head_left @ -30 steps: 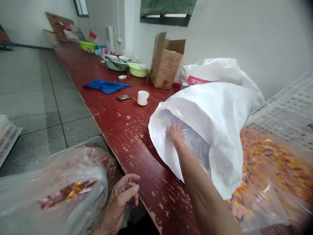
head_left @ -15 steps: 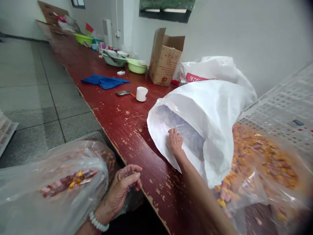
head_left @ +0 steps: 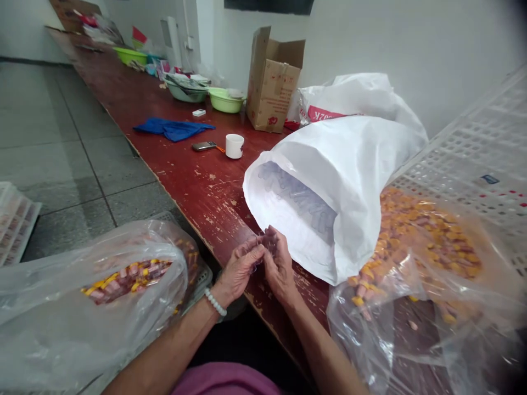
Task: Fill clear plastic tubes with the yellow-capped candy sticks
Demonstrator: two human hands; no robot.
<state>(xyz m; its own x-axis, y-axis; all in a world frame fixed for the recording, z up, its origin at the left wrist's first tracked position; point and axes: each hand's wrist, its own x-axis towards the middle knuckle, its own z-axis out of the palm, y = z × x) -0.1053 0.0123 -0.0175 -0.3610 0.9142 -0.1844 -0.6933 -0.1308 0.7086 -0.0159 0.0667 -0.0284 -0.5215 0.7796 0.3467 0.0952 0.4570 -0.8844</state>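
My left hand [head_left: 239, 270], with a pale bead bracelet on its wrist, is closed around small clear plastic pieces [head_left: 254, 267], partly hidden by the fingers. My right hand [head_left: 280, 262] meets it at the fingertips, its fingers curled; what it pinches is too hidden to make out. Both hands are above the near edge of the red table, just in front of a white woven sack [head_left: 329, 159]. The sack lies on its side with its mouth towards me. Clear tube-like plastic pieces [head_left: 307, 200] lie inside it.
At left is a clear bag [head_left: 45, 312] of yellow and pink pieces; another such bag [head_left: 436, 236] lies at right beside a white crate [head_left: 473, 159]. Farther along the red table [head_left: 197, 203] are a white cup [head_left: 234, 146], phone [head_left: 204, 146], blue cloth [head_left: 175, 129] and cardboard box [head_left: 274, 88].
My right hand has come out of the sack's mouth to my left hand. My left hand has moved right and slightly up. The view has shifted a little.
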